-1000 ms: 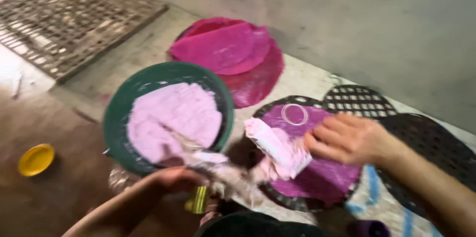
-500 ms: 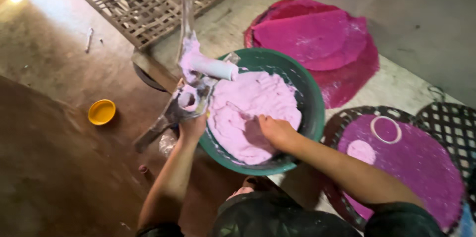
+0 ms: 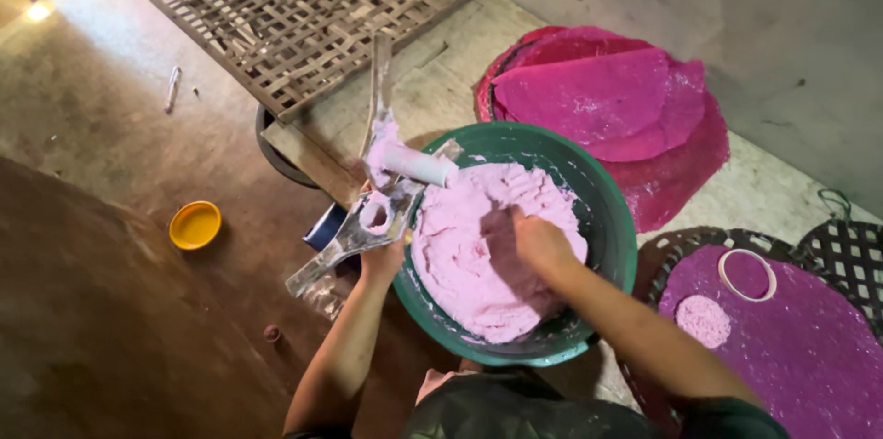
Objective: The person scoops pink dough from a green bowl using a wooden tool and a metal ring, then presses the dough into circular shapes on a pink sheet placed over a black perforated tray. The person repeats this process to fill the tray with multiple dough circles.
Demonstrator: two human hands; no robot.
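Right hand (image 3: 538, 241) digs, fingers curled, into pink dough (image 3: 478, 255) in the green bowl (image 3: 612, 218), frame centre; left hand (image 3: 382, 260) grips a metal press (image 3: 377, 209). Filling seems underway.

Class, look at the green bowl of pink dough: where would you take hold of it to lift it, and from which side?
Grip the green bowl by its bare rim on the far right, coming from outside. That stretch is free: the metal press in the left hand lies over the left rim, and the right hand is in the dough.
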